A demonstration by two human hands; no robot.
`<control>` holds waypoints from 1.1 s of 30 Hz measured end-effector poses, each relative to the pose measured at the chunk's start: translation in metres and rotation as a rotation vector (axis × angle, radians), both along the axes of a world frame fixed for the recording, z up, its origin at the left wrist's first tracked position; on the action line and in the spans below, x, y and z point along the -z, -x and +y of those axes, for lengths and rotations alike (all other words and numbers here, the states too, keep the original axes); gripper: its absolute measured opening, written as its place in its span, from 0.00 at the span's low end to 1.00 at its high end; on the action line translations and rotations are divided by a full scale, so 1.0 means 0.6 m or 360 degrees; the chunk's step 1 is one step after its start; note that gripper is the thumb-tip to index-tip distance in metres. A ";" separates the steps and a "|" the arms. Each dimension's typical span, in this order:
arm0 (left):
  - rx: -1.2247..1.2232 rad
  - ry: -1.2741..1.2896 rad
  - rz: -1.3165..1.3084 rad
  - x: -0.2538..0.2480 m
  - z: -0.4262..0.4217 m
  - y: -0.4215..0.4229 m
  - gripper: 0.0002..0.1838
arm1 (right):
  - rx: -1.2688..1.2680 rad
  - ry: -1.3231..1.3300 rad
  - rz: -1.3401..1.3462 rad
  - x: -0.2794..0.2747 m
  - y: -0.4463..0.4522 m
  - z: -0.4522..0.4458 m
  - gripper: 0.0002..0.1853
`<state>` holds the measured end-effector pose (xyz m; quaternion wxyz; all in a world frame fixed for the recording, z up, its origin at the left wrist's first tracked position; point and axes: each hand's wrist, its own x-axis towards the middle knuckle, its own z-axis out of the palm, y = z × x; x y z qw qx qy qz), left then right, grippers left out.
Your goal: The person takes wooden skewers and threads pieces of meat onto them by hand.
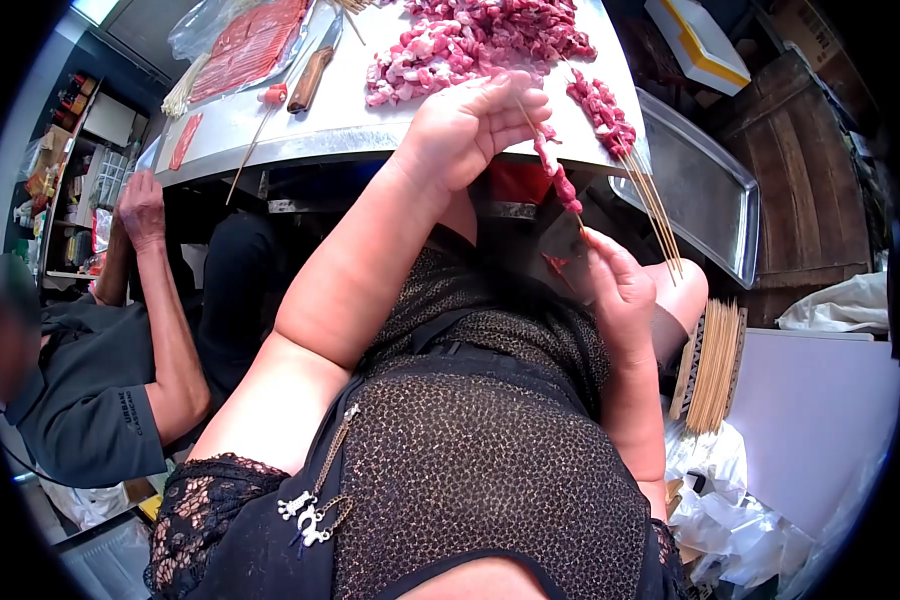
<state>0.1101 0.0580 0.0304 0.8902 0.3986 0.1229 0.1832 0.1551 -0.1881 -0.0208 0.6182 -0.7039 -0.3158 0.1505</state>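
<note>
My right hand [620, 285] pinches the lower end of a thin wooden skewer, in front of my lap. Several pieces of raw meat [560, 180] are threaded along the middle of this skewer. At its upper end is my left hand [475, 125], palm turned up at the table's front edge. Its fingers are extended and slightly bent, and the bare tip of the skewer crosses them. Beyond the left hand spreads a heap of cut raw meat [425, 60]. Several loaded meat skewers [602, 115] rest on the right side of the table, bare ends sticking out over the edge.
On the white table [330, 140] lie a wooden-handled knife [311, 80] and a bag of sliced meat [255, 50]. A metal tray [695, 180] leans at the right. Bare skewers [715, 365] fill a cardboard box. Another person [90, 370] sits at the left.
</note>
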 end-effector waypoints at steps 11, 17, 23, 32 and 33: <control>0.0104 0.0013 -0.0042 0.006 -0.016 0.000 0.14 | -0.0065 -0.0017 0.0303 -0.010 0.002 -0.005 0.13; 0.0205 0.0089 -0.0035 0.010 -0.033 -0.003 0.14 | -0.0252 -0.0178 0.0733 -0.021 -0.002 0.010 0.13; 0.0134 0.0095 0.0007 0.020 -0.040 -0.009 0.15 | -0.0250 -0.0182 0.0890 -0.017 0.000 0.022 0.13; -0.0035 0.0421 -0.0011 0.020 -0.099 -0.024 0.16 | -0.0131 0.0113 0.0260 -0.025 0.029 0.049 0.13; -0.0047 0.0430 0.0012 0.014 -0.100 -0.024 0.16 | -0.0124 0.0114 0.0261 -0.030 0.030 0.050 0.13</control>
